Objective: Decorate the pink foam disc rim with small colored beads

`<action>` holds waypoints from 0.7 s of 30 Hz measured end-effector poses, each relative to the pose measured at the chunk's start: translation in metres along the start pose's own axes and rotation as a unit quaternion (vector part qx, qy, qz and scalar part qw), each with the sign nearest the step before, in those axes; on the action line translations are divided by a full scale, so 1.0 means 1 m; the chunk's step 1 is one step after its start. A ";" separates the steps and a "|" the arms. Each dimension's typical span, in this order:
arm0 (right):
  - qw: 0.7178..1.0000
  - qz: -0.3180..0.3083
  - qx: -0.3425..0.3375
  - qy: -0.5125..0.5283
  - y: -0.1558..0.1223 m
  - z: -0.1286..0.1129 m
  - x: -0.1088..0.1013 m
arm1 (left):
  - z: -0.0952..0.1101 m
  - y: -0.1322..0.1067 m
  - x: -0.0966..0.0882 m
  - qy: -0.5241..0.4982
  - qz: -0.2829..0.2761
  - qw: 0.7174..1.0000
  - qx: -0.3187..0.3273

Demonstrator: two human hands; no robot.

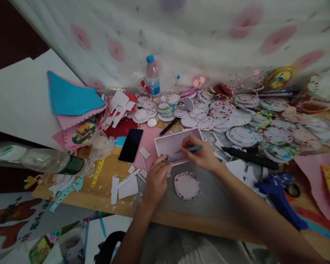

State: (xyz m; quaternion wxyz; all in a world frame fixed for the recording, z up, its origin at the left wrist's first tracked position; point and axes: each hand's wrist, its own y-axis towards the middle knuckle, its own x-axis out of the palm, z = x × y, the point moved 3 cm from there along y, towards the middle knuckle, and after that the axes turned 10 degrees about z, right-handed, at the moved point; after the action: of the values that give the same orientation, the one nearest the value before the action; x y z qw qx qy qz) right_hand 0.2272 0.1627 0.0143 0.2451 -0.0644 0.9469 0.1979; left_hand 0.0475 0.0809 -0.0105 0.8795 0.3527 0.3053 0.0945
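A shallow white box (165,141) with raised walls lies tilted on the table, its inside facing up. At its near left corner, my left hand (157,176) has its bent fingers closed on the rim. Small red and blue beads (168,157) show beside those fingertips, inside the box. My right hand (195,150) reaches over the box's right side, pinching a slim teal tool (195,148), its thin tip pointing left into the box. Whether it is tweezers or a pen I cannot make out. Just below the box sits a round white disc (186,186) edged with coloured beads.
A phone (131,145) and paper scraps (128,187) lie left; a black pen (169,126) is behind the box. Stacked beaded discs (242,136) and a water bottle (153,77) stand at the back. A blue glue gun (280,198) lies right, a large bottle (44,159) far left.
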 end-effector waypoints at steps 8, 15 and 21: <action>0.992 -0.058 -0.066 -0.095 -0.009 -0.003 0.003 | 0.005 -0.005 0.002 0.006 0.025 1.000 -0.003; 0.987 -0.077 -0.102 -0.101 -0.005 -0.006 0.003 | 0.005 -0.001 0.002 0.007 0.023 1.000 -0.012; 0.978 -0.087 -0.131 -0.136 -0.006 -0.005 0.006 | 0.006 -0.004 0.002 0.003 0.031 0.999 -0.005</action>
State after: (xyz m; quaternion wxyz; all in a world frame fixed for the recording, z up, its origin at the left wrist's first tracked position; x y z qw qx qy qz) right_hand 0.2209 0.1546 0.0134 0.3775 -0.1506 0.8613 0.3051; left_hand 0.0527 0.0754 -0.0108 0.8771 0.3572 0.2960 0.1246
